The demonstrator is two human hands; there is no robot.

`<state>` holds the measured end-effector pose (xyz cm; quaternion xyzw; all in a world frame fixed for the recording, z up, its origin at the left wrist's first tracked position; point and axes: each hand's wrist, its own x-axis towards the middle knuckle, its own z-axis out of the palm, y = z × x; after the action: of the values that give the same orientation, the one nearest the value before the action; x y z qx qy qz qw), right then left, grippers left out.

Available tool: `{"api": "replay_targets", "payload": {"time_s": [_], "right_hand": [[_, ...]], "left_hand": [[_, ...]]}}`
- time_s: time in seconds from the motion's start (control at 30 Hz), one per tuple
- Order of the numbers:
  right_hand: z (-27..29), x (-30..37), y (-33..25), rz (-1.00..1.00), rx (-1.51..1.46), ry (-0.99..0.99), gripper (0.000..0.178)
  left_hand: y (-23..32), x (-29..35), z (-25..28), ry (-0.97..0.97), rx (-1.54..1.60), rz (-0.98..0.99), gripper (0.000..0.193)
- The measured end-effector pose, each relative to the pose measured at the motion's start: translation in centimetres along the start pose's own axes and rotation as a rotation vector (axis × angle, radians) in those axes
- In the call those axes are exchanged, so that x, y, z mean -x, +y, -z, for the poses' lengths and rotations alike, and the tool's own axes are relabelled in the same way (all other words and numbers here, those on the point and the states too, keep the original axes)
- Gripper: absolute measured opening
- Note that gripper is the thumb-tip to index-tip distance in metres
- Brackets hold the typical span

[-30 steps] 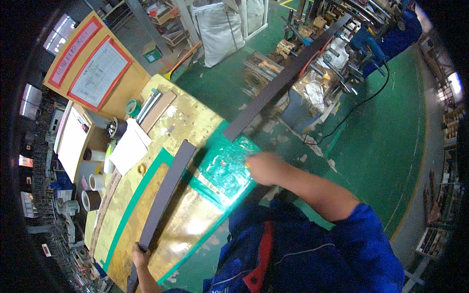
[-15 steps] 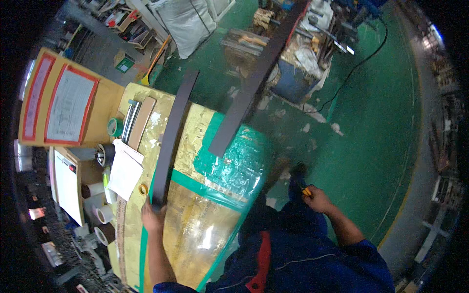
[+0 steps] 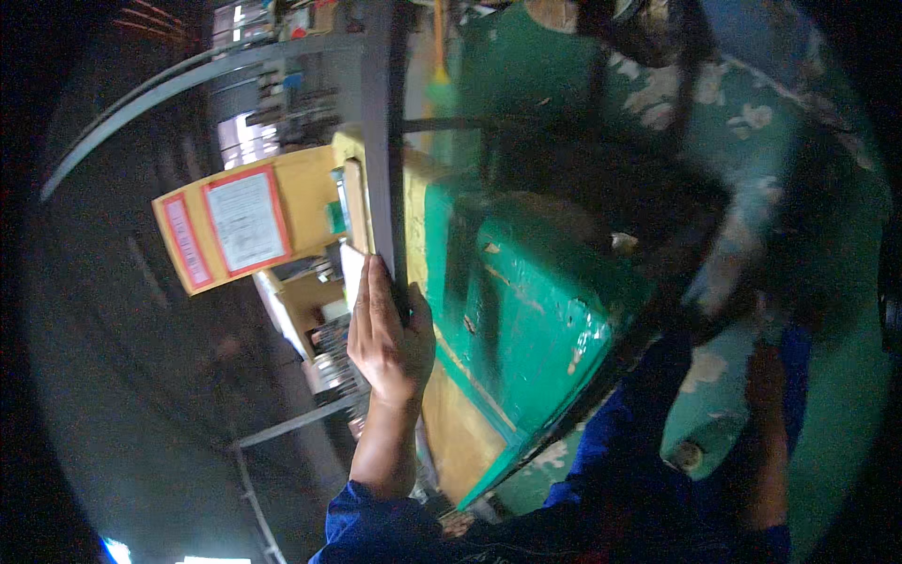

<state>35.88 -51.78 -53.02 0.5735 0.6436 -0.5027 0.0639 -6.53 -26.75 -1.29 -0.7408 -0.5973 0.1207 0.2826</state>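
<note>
My left hand (image 3: 390, 343) grips the lower end of a long, flat dark grey strip (image 3: 383, 141), fingers along one edge and thumb at the other. The strip stands up in front of me and runs past the top of the view. Beside it is the worktable, its corner covered in shiny green sheet (image 3: 536, 329), with a yellow-brown surface (image 3: 462, 442) nearer me. On the far right, low by my leg, my right hand (image 3: 766, 362) is smeared by motion, so its fingers and anything in them cannot be made out.
A tan board (image 3: 310, 202) with a red-framed paper (image 3: 246, 218) stands left of the table. Behind the strip a brown flat piece (image 3: 355, 202) lies on the table. A grey curved rail (image 3: 202, 70) crosses the upper left. The green floor (image 3: 526, 70) has pale worn patches.
My left hand has lifted the dark strip off the table and raised it. My view has swung round and the table appears closer. My right hand, earlier closed on a small orange-yellow tool, is now blurred.
</note>
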Motion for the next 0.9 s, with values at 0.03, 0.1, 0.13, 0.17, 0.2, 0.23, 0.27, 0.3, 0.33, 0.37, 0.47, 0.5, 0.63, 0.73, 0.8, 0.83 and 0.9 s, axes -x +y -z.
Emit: {"api": "replay_targets", "payload": {"time_s": [0.03,0.1,0.13,0.17,0.2,0.23,0.27,0.3,0.33,0.37,0.47,0.5,0.63,0.73,0.8,0.83,0.9], "right_hand": [[-1.2,-0.9,1.4,0.066,0.212,0.040,0.043],[-3.4,-1.6,3.2,0.164,-0.015,0.199,0.041],[-4.7,-1.6,3.5,0.203,-0.289,0.262,0.039],[-5.5,-1.2,3.8,0.077,-0.757,0.109,0.037],[-6.8,-1.4,3.9,-0.063,-1.210,-0.059,0.035],[-7.6,-1.1,3.9,-0.076,-1.092,0.058,0.033],[-8.5,-0.7,4.2,-0.085,-0.969,0.180,0.032],[-8.9,-0.6,4.8,-0.186,-1.053,0.151,0.031],[-9.5,-0.4,5.3,-0.290,-1.137,0.129,0.031],[-9.4,-0.3,6.5,-0.458,-1.434,-0.073,0.031],[-9.6,-0.2,9.4,-0.649,-1.601,-0.233,0.034],[-9.7,-0.2,10.1,-0.570,-1.448,-0.199,0.035],[-10.1,-0.7,10.8,-0.475,-1.187,-0.158,0.040],[-9.9,-1.0,10.4,-0.447,-1.100,-0.167,0.044],[-9.6,-1.1,10.4,-0.413,-0.938,-0.187,0.047],[-9.4,-1.0,10.6,-0.427,-1.018,-0.208,0.049],[-9.3,-0.9,11.0,-0.482,-1.297,-0.260,0.050]], "left_hand": [[0.1,0.0,-0.3,0.007,-0.112,-0.005,0.054],[0.4,0.1,-0.6,-0.019,-0.184,-0.009,0.051],[0.6,-0.1,-0.7,-0.004,-0.198,-0.032,0.049],[0.9,-0.2,-0.7,0.016,-0.239,-0.051,0.048],[1.1,-0.3,-0.6,0.008,-0.287,-0.020,0.049],[1.3,-0.6,-0.4,-0.025,-0.339,-0.004,0.049],[1.6,-0.8,-0.5,-0.025,-0.346,0.029,0.046],[1.8,-0.9,-0.3,-0.013,-0.318,-0.015,0.044],[2.1,-1.0,-0.2,-0.018,-0.307,-0.010,0.042],[2.3,-1.0,0.0,-0.022,-0.303,0.001,0.040],[2.3,-0.7,0.4,-0.040,-0.322,-0.011,0.035],[2.2,-0.5,0.6,-0.052,-0.339,-0.023,0.035],[1.8,0.7,1.1,-0.100,-0.340,-0.008,0.035],[1.7,1.8,1.4,-0.108,-0.300,-0.003,0.034],[1.5,2.3,1.6,-0.125,-0.276,0.006,0.034],[1.4,2.5,1.6,-0.125,-0.274,0.004,0.034],[1.3,2.7,1.7,-0.121,-0.276,-0.026,0.034]]}}
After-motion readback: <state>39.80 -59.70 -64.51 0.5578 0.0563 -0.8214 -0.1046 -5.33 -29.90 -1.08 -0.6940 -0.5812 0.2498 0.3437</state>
